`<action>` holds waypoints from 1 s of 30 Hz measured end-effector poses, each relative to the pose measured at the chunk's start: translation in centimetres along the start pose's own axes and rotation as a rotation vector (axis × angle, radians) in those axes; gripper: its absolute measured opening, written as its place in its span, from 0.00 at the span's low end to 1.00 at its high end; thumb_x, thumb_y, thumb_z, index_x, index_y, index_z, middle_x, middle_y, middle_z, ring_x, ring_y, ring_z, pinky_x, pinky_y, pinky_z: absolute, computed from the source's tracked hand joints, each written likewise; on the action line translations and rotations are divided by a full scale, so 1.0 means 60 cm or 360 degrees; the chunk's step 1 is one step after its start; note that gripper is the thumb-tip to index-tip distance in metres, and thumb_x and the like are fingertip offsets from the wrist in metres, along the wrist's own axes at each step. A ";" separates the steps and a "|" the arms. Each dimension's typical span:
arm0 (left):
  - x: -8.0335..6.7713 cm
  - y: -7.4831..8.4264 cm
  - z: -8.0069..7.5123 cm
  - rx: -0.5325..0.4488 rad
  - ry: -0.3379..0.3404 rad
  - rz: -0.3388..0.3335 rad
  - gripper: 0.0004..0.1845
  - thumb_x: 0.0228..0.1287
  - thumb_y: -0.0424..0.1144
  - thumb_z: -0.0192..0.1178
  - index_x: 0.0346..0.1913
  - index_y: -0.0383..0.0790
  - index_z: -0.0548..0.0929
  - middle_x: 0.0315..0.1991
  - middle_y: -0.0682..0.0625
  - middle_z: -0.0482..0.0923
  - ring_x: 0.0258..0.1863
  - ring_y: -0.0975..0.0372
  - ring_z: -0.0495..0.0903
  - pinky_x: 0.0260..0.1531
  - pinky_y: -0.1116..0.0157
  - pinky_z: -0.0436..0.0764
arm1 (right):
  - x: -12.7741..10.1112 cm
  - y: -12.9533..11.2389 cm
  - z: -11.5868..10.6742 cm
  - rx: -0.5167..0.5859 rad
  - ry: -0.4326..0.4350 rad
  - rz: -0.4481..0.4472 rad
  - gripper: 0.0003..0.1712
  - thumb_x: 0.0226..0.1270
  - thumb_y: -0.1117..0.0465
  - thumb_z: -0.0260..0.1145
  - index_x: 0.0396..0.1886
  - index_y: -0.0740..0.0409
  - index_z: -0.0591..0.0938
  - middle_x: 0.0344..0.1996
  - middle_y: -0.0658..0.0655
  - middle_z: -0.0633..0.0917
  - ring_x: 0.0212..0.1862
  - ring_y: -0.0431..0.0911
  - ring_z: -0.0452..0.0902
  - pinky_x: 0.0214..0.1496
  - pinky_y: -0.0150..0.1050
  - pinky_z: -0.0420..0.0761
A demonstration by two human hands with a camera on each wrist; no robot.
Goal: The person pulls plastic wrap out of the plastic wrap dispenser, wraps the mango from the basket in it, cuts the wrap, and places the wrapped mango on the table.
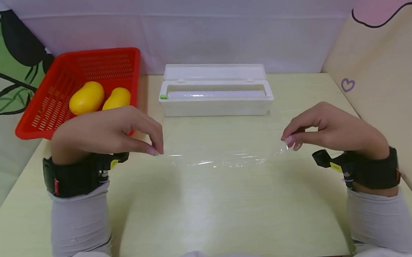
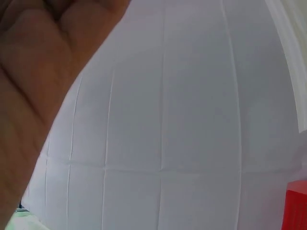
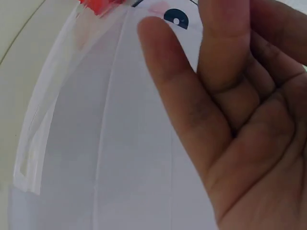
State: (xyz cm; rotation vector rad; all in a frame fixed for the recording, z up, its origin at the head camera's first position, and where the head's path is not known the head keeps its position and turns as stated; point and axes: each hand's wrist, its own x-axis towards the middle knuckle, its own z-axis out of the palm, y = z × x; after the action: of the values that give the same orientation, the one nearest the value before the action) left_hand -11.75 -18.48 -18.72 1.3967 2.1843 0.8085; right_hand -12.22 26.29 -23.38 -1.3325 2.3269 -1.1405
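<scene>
A strip of clear plastic wrap (image 1: 229, 162) hangs between both hands over the table, sagging a little in the middle. My left hand (image 1: 112, 130) pinches its left end between thumb and fingers. The right end is bunched at the fingertips of my right hand (image 1: 328, 127), which pinches it with the thumb. In the right wrist view the thumb (image 3: 184, 96) and curled fingers show close up. Only part of the palm (image 2: 38, 62) appears in the left wrist view; the fingertips there are out of frame.
Behind the wrap stands a long white box (image 1: 217, 108), lid raised, with a roll (image 1: 214, 93) inside and a green piece (image 1: 163, 97) at its left end. A red basket (image 1: 136, 66) at back left holds two yellow mangoes (image 1: 87, 98). Cloth-covered walls (image 1: 243, 36) enclose the table.
</scene>
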 end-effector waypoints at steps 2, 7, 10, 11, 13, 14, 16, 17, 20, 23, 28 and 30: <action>0.010 -0.002 0.005 -0.0014 -0.0114 -0.0137 0.08 0.66 0.37 0.65 0.44 0.53 0.87 0.40 0.64 0.84 0.41 0.66 0.82 0.44 0.65 0.84 | 0.008 0.003 0.006 0.0029 -0.0146 0.0120 0.12 0.67 0.72 0.66 0.41 0.50 0.87 0.33 0.47 0.88 0.33 0.41 0.86 0.38 0.36 0.85; 0.042 -0.015 0.027 -0.0070 -0.0378 -0.0365 0.03 0.65 0.37 0.67 0.38 0.50 0.87 0.34 0.62 0.84 0.38 0.65 0.82 0.46 0.64 0.83 | 0.030 0.018 0.027 0.0084 -0.0431 0.0359 0.05 0.71 0.62 0.66 0.39 0.50 0.87 0.33 0.48 0.87 0.33 0.43 0.85 0.38 0.37 0.84; 0.064 -0.028 0.044 -0.0058 -0.0514 -0.0470 0.01 0.64 0.37 0.67 0.36 0.46 0.88 0.31 0.59 0.83 0.34 0.64 0.80 0.42 0.64 0.83 | 0.044 0.035 0.043 0.0095 -0.0564 0.0492 0.05 0.70 0.64 0.66 0.37 0.50 0.87 0.31 0.50 0.86 0.32 0.43 0.83 0.37 0.37 0.84; 0.071 -0.032 0.050 -0.0044 -0.0547 -0.0508 0.01 0.64 0.37 0.68 0.35 0.46 0.88 0.30 0.59 0.83 0.32 0.64 0.79 0.40 0.64 0.82 | 0.048 0.042 0.049 0.0102 -0.0601 0.0530 0.05 0.69 0.65 0.66 0.37 0.52 0.87 0.31 0.50 0.86 0.31 0.43 0.83 0.37 0.38 0.84; 0.083 -0.039 0.061 -0.0021 -0.0592 -0.0566 0.02 0.63 0.36 0.68 0.33 0.45 0.88 0.27 0.58 0.82 0.29 0.63 0.77 0.36 0.65 0.81 | 0.058 0.056 0.061 0.0117 -0.0671 0.0590 0.06 0.68 0.69 0.66 0.35 0.54 0.86 0.28 0.51 0.84 0.30 0.43 0.81 0.37 0.40 0.84; 0.089 -0.042 0.066 -0.0007 -0.0607 -0.0587 0.03 0.63 0.36 0.68 0.32 0.44 0.88 0.25 0.57 0.81 0.28 0.63 0.76 0.35 0.65 0.81 | 0.063 0.063 0.067 0.0132 -0.0700 0.0609 0.07 0.67 0.70 0.65 0.34 0.55 0.86 0.27 0.52 0.84 0.29 0.44 0.80 0.37 0.41 0.84; 0.098 -0.048 0.077 0.0008 -0.0631 -0.0624 0.04 0.62 0.34 0.67 0.29 0.44 0.87 0.23 0.57 0.80 0.26 0.63 0.75 0.33 0.65 0.80 | 0.070 0.076 0.076 0.0152 -0.0744 0.0626 0.06 0.67 0.71 0.65 0.33 0.57 0.85 0.24 0.51 0.82 0.27 0.45 0.80 0.37 0.43 0.84; 0.102 -0.051 0.081 0.0014 -0.0644 -0.0643 0.05 0.61 0.34 0.67 0.28 0.44 0.87 0.22 0.56 0.79 0.26 0.63 0.75 0.33 0.65 0.80 | 0.072 0.081 0.080 0.0156 -0.0757 0.0633 0.06 0.66 0.71 0.65 0.32 0.58 0.85 0.23 0.51 0.82 0.27 0.46 0.80 0.37 0.45 0.84; 0.112 -0.058 0.094 0.0028 -0.0682 -0.0687 0.04 0.60 0.33 0.67 0.28 0.42 0.87 0.21 0.56 0.79 0.24 0.63 0.75 0.31 0.66 0.79 | 0.077 0.094 0.089 0.0168 -0.0782 0.0661 0.06 0.65 0.71 0.66 0.30 0.58 0.84 0.21 0.51 0.81 0.26 0.50 0.81 0.36 0.48 0.85; 0.121 -0.066 0.104 0.0049 -0.0703 -0.0729 0.04 0.59 0.32 0.67 0.28 0.40 0.88 0.20 0.55 0.79 0.23 0.62 0.75 0.29 0.67 0.78 | 0.080 0.102 0.094 0.0175 -0.0792 0.0696 0.06 0.64 0.71 0.67 0.28 0.58 0.84 0.21 0.51 0.81 0.25 0.53 0.82 0.36 0.50 0.85; 0.132 -0.084 0.116 0.0103 -0.0734 -0.0757 0.06 0.58 0.30 0.66 0.26 0.38 0.89 0.17 0.54 0.80 0.23 0.58 0.79 0.27 0.68 0.78 | 0.085 0.111 0.099 0.0176 -0.0806 0.0730 0.07 0.62 0.72 0.68 0.27 0.59 0.85 0.22 0.51 0.82 0.24 0.48 0.81 0.36 0.49 0.85; 0.136 -0.089 0.119 0.0116 -0.0752 -0.0769 0.06 0.58 0.30 0.66 0.26 0.38 0.89 0.17 0.54 0.80 0.23 0.57 0.81 0.27 0.68 0.78 | 0.087 0.113 0.100 0.0166 -0.0810 0.0732 0.07 0.61 0.72 0.69 0.27 0.58 0.85 0.22 0.51 0.82 0.24 0.46 0.80 0.36 0.49 0.85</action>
State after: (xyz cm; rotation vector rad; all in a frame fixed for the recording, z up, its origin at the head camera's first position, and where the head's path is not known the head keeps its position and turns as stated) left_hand -14.15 -11.02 -27.91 0.9037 2.0483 0.1983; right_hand -16.20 20.91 -31.40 -0.8531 2.0101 -0.6718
